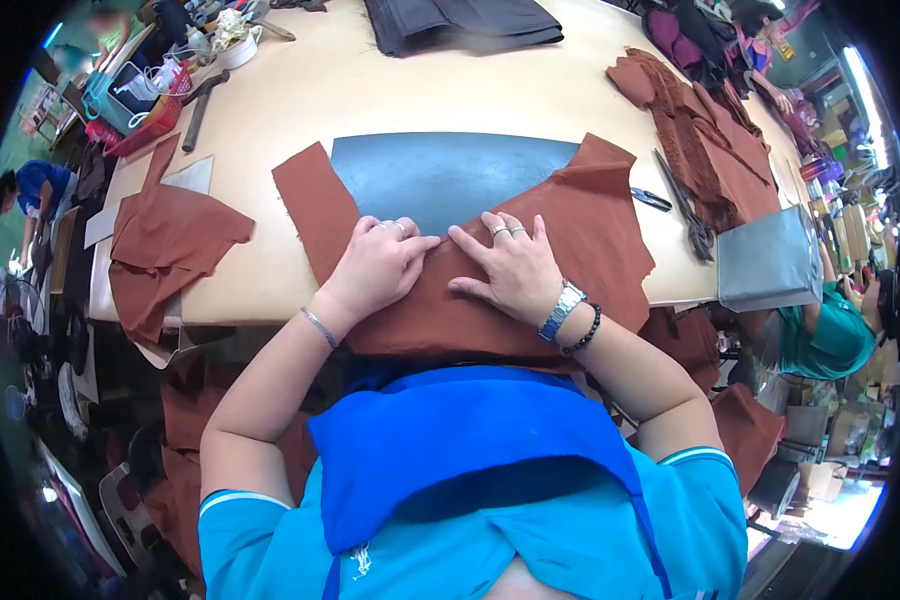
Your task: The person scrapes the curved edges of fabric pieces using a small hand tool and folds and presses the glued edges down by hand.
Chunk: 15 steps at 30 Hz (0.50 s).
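A rust-brown piece of fabric [600,235] lies in front of me, partly over a dark grey board [450,175], and hangs toward the table's near edge. My left hand [378,262] has its fingers curled in on the fabric's upper edge, pinching it near the middle. Beside it, my right hand [515,268] rests on the same fabric with thumb and fingers spread, the index fingertip at that edge, close to the left fingertips. Rings show on both hands. Just right of the fabric lie small dark-handled snips [651,199] and large scissors [686,210].
On the left are brown fabric pieces [175,235], a hammer [202,108] and a red basket [155,122]. More brown fabric [715,150] and a grey block [768,258] sit at right. Folded dark cloth [465,22] lies at the far side. Other people work around the table.
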Available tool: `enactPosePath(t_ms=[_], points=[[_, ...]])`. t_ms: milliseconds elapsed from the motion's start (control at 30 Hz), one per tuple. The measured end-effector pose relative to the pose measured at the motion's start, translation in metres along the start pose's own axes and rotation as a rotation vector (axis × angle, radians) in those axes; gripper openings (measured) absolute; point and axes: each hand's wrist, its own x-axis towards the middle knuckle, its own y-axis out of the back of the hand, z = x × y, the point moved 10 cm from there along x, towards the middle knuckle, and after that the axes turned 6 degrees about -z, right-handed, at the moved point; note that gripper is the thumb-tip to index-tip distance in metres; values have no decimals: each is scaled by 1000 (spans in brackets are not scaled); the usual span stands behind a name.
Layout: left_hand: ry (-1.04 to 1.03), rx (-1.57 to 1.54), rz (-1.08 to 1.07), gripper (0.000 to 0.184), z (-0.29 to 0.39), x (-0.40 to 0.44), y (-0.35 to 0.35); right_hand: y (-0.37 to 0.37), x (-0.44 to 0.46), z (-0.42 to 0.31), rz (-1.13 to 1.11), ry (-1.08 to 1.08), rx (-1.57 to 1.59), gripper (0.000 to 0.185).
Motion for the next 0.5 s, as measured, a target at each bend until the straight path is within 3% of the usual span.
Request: enactPosePath(t_ms=[133, 233, 300, 500], points=[[67, -38, -90, 14, -15, -3, 4, 0, 5, -13, 93, 109, 42, 67], [61, -42, -124, 14, -17, -5, 9, -4, 5, -19, -9, 58, 22, 65], [37, -3, -121, 14, -14, -6, 10, -1, 4, -22, 43, 68, 19, 65], [217, -24, -254, 13, -42, -12, -1, -5, 5, -35, 46, 112, 64, 64]])
